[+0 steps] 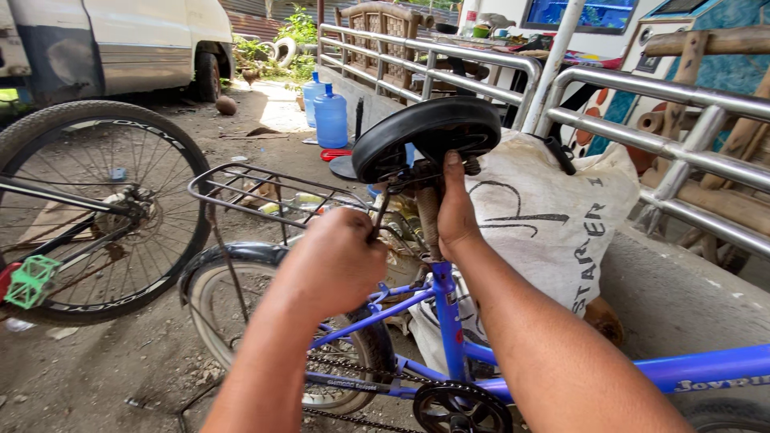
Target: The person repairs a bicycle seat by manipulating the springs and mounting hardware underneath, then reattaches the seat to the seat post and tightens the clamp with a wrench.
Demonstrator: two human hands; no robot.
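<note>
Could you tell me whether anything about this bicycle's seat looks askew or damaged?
Yes: the black saddle tilts steeply instead of sitting level on its rusty seat post. The right hand grips the post; the left hand holds a thin tool beneath.

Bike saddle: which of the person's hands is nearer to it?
Right. The right hand grips the seat post with its thumb up against the underside of the black saddle. The left hand is lower and to the left, holding a tool.

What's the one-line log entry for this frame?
left hand: fist around tool under saddle | right hand: holding seat post | blue bicycle: upright
</note>
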